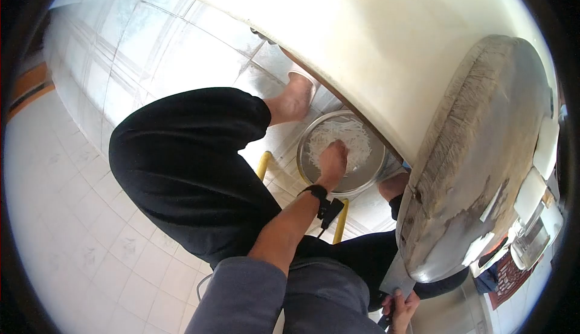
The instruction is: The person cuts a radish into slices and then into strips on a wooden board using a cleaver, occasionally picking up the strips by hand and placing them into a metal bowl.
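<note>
My left hand (334,157) reaches down into a round metal basin (305,171) on the floor. Its fingers are curled together against a heap of thin white strips (353,136), and the fingertips are hidden. At the lower right, my right hand (401,310) grips the dark handle of a cleaver (397,276). The cleaver's wide metal blade lies against the near edge of a thick round wooden chopping block (444,153). A few white pieces (478,246) stick to the worn, wet-looking top of the block.
A pale countertop (362,38) spans the upper right, above the basin. White containers (531,195) and a red basket (513,279) are beyond the block. Yellow stool legs (263,165) stand near the basin, on the tiled floor (121,237). My black-trousered knee (181,141) juts left.
</note>
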`<action>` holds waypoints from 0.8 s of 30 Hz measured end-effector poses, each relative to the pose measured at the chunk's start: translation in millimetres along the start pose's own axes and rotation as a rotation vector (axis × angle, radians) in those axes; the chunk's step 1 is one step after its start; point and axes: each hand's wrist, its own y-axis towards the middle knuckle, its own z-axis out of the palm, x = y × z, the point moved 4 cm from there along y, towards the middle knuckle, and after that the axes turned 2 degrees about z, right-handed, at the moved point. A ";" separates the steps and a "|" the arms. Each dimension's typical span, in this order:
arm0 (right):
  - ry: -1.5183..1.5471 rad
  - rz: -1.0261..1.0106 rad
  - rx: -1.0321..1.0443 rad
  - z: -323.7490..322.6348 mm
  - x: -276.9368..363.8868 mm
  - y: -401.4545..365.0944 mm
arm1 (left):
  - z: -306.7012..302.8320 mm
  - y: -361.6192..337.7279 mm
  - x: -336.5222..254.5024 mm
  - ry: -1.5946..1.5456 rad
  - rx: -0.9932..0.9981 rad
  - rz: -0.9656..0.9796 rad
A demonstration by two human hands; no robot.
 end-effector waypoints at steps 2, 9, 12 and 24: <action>-0.019 -0.004 0.022 0.5 2.1 -1.9 | -6.1 -21.2 -0.1 -0.202 -0.055 -0.077; -0.003 -0.015 -0.007 10.1 17.3 -1.8 | 33.1 -59.3 42.6 -0.376 -0.436 -0.733; -0.004 -0.014 0.000 8.1 14.5 -2.1 | 55.1 -43.2 69.4 -0.428 -0.408 -0.596; -0.049 -0.042 -0.024 13.6 19.7 -2.7 | 43.9 -33.4 68.3 -0.609 -0.028 -0.658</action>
